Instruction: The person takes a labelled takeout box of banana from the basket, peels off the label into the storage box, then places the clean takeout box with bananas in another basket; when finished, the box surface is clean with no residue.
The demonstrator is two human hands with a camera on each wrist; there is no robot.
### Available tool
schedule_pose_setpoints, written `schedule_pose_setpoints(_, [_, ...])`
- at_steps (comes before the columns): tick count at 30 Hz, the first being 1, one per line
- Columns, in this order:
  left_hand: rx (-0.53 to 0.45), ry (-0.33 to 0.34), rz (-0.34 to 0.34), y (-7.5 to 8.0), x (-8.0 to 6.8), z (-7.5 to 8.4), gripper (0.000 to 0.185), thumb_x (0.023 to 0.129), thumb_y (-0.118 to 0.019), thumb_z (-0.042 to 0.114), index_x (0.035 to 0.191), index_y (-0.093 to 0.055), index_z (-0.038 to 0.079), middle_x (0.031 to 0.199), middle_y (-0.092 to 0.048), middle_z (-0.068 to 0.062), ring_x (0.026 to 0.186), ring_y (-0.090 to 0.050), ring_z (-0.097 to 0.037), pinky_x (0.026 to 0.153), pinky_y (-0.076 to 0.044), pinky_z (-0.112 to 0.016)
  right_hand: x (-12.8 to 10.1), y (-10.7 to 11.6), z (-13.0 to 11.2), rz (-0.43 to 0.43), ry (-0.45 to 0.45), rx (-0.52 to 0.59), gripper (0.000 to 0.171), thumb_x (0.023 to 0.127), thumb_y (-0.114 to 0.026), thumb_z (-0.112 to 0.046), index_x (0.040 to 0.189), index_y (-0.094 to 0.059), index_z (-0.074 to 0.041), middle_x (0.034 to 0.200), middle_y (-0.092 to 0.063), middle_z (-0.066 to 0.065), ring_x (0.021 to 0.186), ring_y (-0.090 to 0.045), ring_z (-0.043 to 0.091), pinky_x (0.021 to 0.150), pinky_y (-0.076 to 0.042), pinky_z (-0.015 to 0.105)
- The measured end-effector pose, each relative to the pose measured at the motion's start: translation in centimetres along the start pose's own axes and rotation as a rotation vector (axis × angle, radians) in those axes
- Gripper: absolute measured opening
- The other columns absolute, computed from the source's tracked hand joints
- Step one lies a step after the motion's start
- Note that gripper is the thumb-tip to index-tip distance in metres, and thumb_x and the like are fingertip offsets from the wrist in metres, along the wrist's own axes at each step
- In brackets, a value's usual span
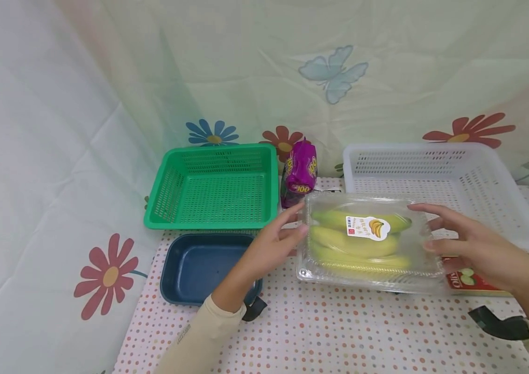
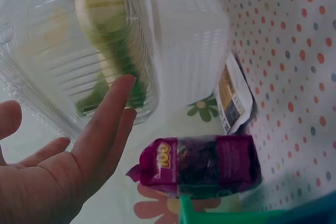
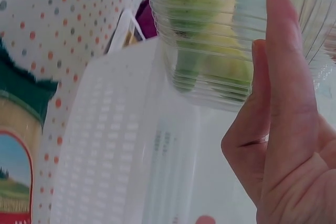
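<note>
A clear plastic clamshell box (image 1: 422, 262) of yellow-green bananas (image 1: 357, 249) is held up between both hands, above the spotted tablecloth. Its lid carries a white sticker (image 1: 368, 228) with a banana picture. At the left end my left hand (image 1: 275, 241) grips it, the index finger (image 2: 107, 109) lying along the ribbed plastic. My right hand (image 1: 470, 241) holds the right end, thumb on the near side and index finger at the far corner. In the right wrist view its fingers (image 3: 286, 66) press against the ribbed wall.
A green basket (image 1: 217, 225) stands at the back left, a dark blue tub (image 1: 166, 283) before it. Between the green basket and a white basket (image 1: 526, 218) sits a purple packet (image 1: 300, 169). A red package with olive pictures (image 1: 472, 280) lies under the right hand.
</note>
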State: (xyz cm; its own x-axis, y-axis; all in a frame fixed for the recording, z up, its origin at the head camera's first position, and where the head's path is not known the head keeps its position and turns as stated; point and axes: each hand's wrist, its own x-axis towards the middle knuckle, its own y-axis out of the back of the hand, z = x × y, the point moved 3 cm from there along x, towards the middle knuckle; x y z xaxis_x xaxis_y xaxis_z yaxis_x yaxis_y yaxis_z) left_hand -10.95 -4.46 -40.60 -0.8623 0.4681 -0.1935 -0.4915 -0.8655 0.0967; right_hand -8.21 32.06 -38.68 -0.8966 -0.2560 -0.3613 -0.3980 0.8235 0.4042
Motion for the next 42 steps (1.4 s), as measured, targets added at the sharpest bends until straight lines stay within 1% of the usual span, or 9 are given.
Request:
schedule_pose_setpoints(9, [0.003, -0.005, 0.062, 1.3, -2.6, -1.1, 0.054, 0.105, -0.057, 0.039, 0.153, -0.035, 0.051, 0.155, -0.044, -0.004, 0.136, -0.055, -0.025, 0.093, -0.059, -0.045, 0.3, -2.2, -1.1, -0.055, 0.026, 0.039, 0.068, 0.102, -0.06, -0.016, 0.158, -0.028, -0.04, 0.135, -0.029, 0.016, 0.091, -0.059, 0.018, 0.067, -0.06, 0.04])
schedule_pose_setpoints(13, [-0.039, -0.008, 0.077, 1.7, -3.7, -1.9, 0.055, 0.105, -0.056, 0.041, 0.156, -0.035, 0.046, 0.156, -0.043, -0.004, 0.138, -0.053, -0.028, 0.098, -0.056, -0.049, 0.4, -3.4, -1.4, -0.073, 0.039, 0.073, 0.066, 0.101, -0.061, -0.015, 0.156, -0.032, -0.037, 0.13, -0.031, 0.015, 0.084, -0.06, 0.023, 0.062, -0.059, 0.041])
schedule_pose_setpoints(17, [-0.065, 0.004, 0.094, 1.9, -4.6, -3.2, 0.057, 0.104, -0.056, 0.043, 0.157, -0.035, 0.043, 0.156, -0.043, -0.003, 0.137, -0.054, -0.029, 0.095, -0.056, -0.047, 0.4, -4.5, -1.4, -0.092, 0.028, 0.098, 0.065, 0.101, -0.062, -0.015, 0.155, -0.034, -0.035, 0.126, -0.032, 0.014, 0.081, -0.057, 0.024, 0.059, -0.059, 0.041])
schedule_pose_setpoints(20, [-0.071, 0.024, 0.105, 1.8, -4.9, -4.2, 0.056, 0.104, -0.057, 0.044, 0.156, -0.035, 0.045, 0.155, -0.044, 0.0, 0.136, -0.054, -0.027, 0.094, -0.056, -0.046, 0.4, -5.0, -1.1, -0.097, 0.001, 0.085, 0.064, 0.1, -0.062, -0.02, 0.155, -0.033, -0.036, 0.126, -0.033, 0.015, 0.085, -0.056, 0.022, 0.06, -0.058, 0.04])
schedule_pose_setpoints(22, [-0.079, 0.035, 0.109, 1.7, -5.0, -4.9, 0.056, 0.104, -0.056, 0.044, 0.156, -0.035, 0.045, 0.156, -0.043, 0.0, 0.137, -0.054, -0.026, 0.096, -0.056, -0.045, 0.3, -5.4, -0.8, -0.103, -0.012, 0.085, 0.064, 0.1, -0.062, -0.022, 0.155, -0.032, -0.036, 0.126, -0.032, 0.016, 0.087, -0.057, 0.021, 0.062, -0.058, 0.04])
schedule_pose_setpoints(27, [-0.087, 0.035, 0.111, 1.3, -5.4, -6.1, 0.055, 0.105, -0.056, 0.042, 0.156, -0.036, 0.044, 0.156, -0.044, -0.002, 0.135, -0.055, -0.027, 0.1, -0.055, -0.045, 0.1, -6.3, 0.0, -0.126, -0.011, 0.125, 0.063, 0.102, -0.06, -0.019, 0.156, -0.031, -0.032, 0.125, -0.029, 0.017, 0.087, -0.059, 0.022, 0.064, -0.06, 0.044])
schedule_pose_setpoints(33, [-0.056, 0.011, 0.108, 1.0, -5.8, -6.6, 0.053, 0.106, -0.055, 0.038, 0.155, -0.036, 0.043, 0.155, -0.045, -0.003, 0.133, -0.058, -0.026, 0.105, -0.052, -0.043, 0.0, -7.1, 1.0, -0.134, -0.004, 0.15, 0.064, 0.102, -0.061, -0.018, 0.157, -0.03, -0.029, 0.127, -0.028, 0.019, 0.082, -0.06, 0.021, 0.064, -0.061, 0.045])
schedule_pose_setpoints(37, [-0.06, 0.019, 0.106, 0.9, -5.9, -6.8, 0.054, 0.106, -0.056, 0.037, 0.155, -0.036, 0.044, 0.156, -0.044, -0.003, 0.133, -0.058, -0.026, 0.106, -0.051, -0.043, 0.1, -7.4, 1.4, -0.137, -0.015, 0.16, 0.065, 0.102, -0.061, -0.019, 0.158, -0.029, -0.028, 0.129, -0.028, 0.021, 0.083, -0.061, 0.022, 0.065, -0.061, 0.045])
schedule_pose_setpoints(42, [-0.029, 0.024, 0.117, 0.9, -6.1, -6.9, 0.054, 0.105, -0.057, 0.037, 0.155, -0.037, 0.043, 0.155, -0.046, -0.003, 0.133, -0.057, -0.027, 0.107, -0.05, -0.045, 0.1, -7.7, 1.6, -0.128, -0.021, 0.154, 0.066, 0.101, -0.062, -0.02, 0.157, -0.029, -0.027, 0.13, -0.029, 0.023, 0.084, -0.063, 0.022, 0.065, -0.061, 0.045])
